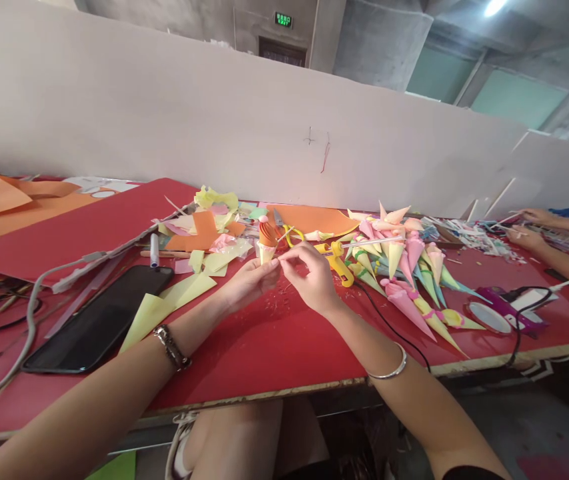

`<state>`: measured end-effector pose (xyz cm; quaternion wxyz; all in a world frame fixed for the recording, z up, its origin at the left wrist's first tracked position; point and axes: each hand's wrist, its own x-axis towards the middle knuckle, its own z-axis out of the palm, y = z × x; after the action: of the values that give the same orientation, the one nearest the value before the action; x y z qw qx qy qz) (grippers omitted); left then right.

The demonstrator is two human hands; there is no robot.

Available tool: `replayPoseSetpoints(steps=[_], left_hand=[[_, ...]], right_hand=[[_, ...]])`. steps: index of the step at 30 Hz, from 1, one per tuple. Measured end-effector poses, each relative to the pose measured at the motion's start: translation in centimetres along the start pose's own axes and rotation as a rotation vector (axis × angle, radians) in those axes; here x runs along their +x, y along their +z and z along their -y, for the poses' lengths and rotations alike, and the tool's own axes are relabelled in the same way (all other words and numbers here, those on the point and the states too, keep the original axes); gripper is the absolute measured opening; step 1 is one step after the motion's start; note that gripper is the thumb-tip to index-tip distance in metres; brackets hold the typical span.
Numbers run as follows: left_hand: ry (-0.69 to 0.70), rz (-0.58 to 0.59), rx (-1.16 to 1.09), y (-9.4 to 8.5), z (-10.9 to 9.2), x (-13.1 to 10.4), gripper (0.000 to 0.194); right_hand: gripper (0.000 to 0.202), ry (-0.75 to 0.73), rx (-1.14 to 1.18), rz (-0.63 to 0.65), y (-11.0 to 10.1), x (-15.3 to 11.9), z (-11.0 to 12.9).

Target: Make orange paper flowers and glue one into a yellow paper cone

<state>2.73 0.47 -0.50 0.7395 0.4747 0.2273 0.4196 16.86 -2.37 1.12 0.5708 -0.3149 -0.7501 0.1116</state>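
Note:
My left hand (253,283) is closed around the lower part of a small paper ice cream cone (266,241). Its base is pale yellow, its pleated top is orange, and a pink ball sits at the tip. Close beside it, my right hand (309,275) pinches with thumb and forefinger at the cone's side, meeting the left thumb; whatever lies between those fingertips is too small to make out. A yellow glue gun (339,263) rests just right of my right hand. Behind the hands lie yellow-handled scissors (293,235).
Many pastel paper cones (407,257) are heaped at the right, near a purple box (509,310). A black phone (99,320) and yellow paper (157,313) lie at the left. Orange paper (309,219) is at the back. Another person's hands (527,233) work at far right.

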Motion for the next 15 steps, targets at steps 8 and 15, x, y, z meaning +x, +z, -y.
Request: replayPoseSetpoints(steps=[8,15], left_hand=[[-0.033,0.073,-0.145,0.37,-0.61,-0.31,0.023],[-0.044,0.121,-0.146,0.21,-0.46,-0.27,0.024]], right_hand=[[0.017,0.192,0.257,-0.094,-0.01,0.04,0.11],[0.009,0.358,0.408,-0.130,0.05,0.23,0.03]])
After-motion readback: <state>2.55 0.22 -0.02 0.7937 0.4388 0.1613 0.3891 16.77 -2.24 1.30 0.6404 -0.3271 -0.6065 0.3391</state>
